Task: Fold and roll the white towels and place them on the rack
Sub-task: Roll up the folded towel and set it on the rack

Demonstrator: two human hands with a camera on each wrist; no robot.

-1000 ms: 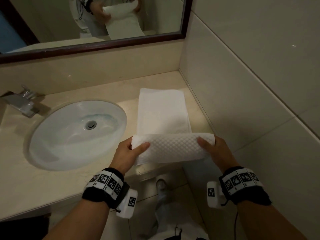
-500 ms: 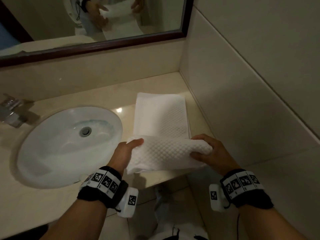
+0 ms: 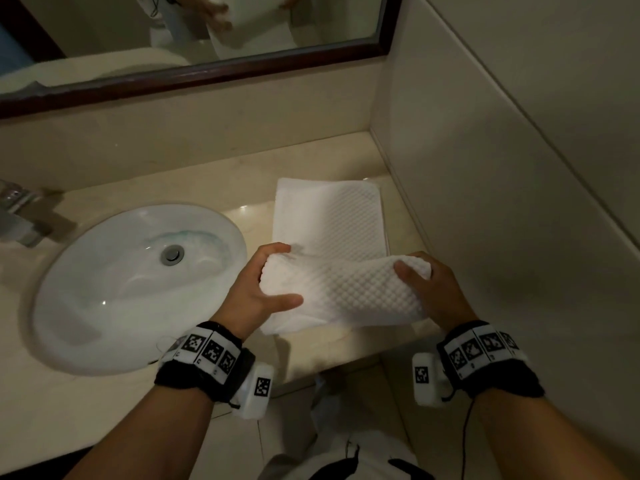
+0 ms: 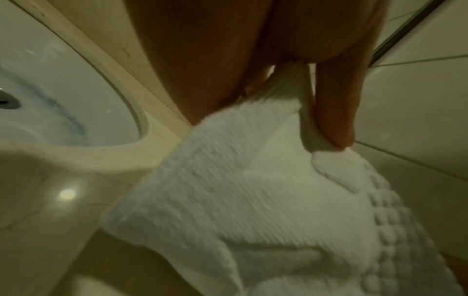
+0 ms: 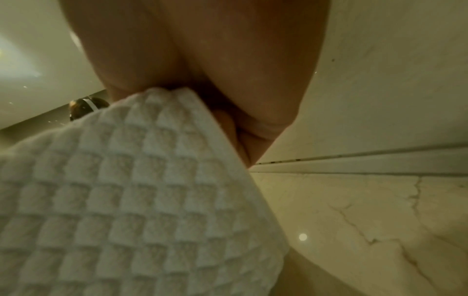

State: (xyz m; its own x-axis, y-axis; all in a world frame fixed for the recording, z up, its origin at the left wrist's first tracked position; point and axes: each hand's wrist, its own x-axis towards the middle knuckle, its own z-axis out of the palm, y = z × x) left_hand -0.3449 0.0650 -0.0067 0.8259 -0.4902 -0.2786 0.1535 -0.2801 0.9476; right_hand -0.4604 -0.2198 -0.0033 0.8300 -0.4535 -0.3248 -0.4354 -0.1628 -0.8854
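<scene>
The white towel (image 3: 332, 237) lies along the right end of the table (image 3: 214, 178), its far part flat toward the back edge and its near part rolled up at the front edge. The left hand (image 3: 256, 289) grips the roll's left end, fingers curled over the top and thumb underneath. The right hand (image 3: 429, 289) grips the right end, thumb on top. The sink (image 3: 104, 306) sits just left of the towel, and the tiled wall (image 3: 502, 168) runs along the table's right edge.

Bathroom: oval sink (image 3: 104, 296), faucet (image 3: 17, 216), framed mirror (image 3: 194, 46), tiled wall (image 3: 519, 168).
</scene>
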